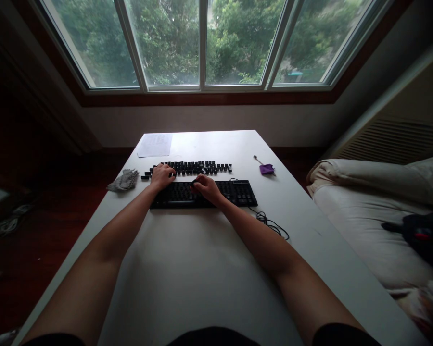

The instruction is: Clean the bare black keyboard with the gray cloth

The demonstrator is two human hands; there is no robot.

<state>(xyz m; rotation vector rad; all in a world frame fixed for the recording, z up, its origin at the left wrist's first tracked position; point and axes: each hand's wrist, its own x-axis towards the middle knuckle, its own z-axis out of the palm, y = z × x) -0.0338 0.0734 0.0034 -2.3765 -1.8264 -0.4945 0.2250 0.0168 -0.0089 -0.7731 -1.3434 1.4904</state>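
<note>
A black keyboard [238,192] lies across the white table. Behind it stand loose black keycaps [216,167] in rows. My left hand [161,177] is at the left part of these rows, just past the keyboard's upper left corner. Its fingers are bent together, and what lies between the tips is too dark to make out. Over the middle of the keyboard, my right hand [208,188] pinches a small dark piece that looks like a keycap [193,183]. Part of the keyboard and some keycaps are hidden by my hands.
A crumpled grey cloth [124,180] lies on the left, with a paper sheet [155,145] at the far left corner. A purple cloth [267,169] and a thin brush-like stick [257,159] lie right. The coiled cable [272,224] is beside the keyboard. A sofa [361,221] stands right.
</note>
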